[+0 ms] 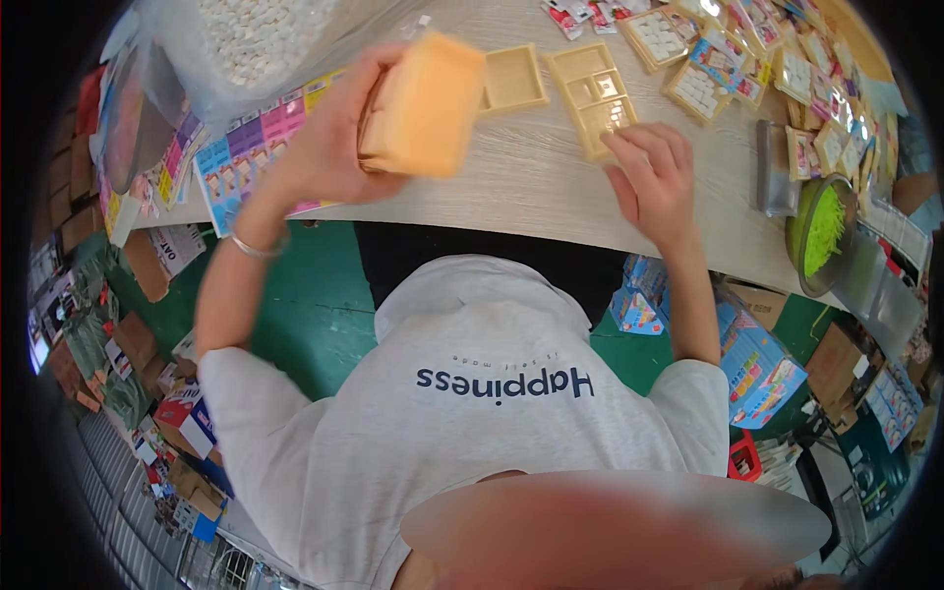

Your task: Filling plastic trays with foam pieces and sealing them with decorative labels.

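Yellowy-orange stack (430,110) clamped in the left hand (344,138), decent stretch of tabletop (536,182) over to the right hand (657,182), thumb and fingers apart near the divided tray's (593,93) edge.

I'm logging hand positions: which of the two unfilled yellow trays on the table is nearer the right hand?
The tray on the right, showing several compartments: the right hand is at its near end, while the other tray lies farther left.

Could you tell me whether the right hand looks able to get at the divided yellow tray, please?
Probably yes: the right hand, seemingly empty, has its fingertips right by the divided yellow tray, and nothing appears to stand between them; whether they touch is unclear.
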`<state>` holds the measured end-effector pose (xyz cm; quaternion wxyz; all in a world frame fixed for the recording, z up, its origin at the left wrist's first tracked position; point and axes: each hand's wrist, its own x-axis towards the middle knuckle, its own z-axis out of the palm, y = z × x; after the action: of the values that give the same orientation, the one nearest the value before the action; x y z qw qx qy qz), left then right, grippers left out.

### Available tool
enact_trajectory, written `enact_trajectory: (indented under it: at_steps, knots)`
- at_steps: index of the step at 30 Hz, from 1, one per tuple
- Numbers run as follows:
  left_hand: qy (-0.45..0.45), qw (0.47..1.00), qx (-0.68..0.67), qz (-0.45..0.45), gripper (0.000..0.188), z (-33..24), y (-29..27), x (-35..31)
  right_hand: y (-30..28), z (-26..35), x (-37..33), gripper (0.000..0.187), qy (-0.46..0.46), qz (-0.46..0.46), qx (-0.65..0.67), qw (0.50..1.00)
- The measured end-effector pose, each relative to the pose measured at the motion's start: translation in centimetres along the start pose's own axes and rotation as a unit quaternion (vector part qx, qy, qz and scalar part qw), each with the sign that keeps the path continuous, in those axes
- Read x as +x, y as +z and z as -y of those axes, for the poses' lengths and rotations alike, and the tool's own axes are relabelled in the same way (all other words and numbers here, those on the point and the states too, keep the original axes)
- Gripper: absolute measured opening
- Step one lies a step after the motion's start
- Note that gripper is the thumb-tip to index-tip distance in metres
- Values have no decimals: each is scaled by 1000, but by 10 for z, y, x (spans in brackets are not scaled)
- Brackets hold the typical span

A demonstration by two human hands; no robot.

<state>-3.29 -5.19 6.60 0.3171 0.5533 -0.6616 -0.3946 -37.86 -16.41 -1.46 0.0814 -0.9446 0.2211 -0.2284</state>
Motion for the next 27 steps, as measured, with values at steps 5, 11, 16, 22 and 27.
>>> enact_trajectory:
  at_steps: [5, 11, 16, 22, 27]
  knots:
    - [-90, 842, -521, -106, 83, 29, 100, -34, 1, 88, 35, 25, 10, -91, 320, 943]
    - [-84, 720, -678, -123, 72, 22, 137, -40, 13, 103, 25, 24, 48, -51, 412, 908]
    - [-72, 685, -719, -93, 71, 18, 143, -36, 5, 110, 21, 21, 3, -86, 369, 925]
    - [-112, 636, -761, -60, 80, 25, 158, -40, 6, 107, 7, 14, 18, -122, 422, 898]
    - [-78, 629, -772, -49, 75, 25, 147, -42, -29, 62, -36, 15, 88, -250, 273, 925]
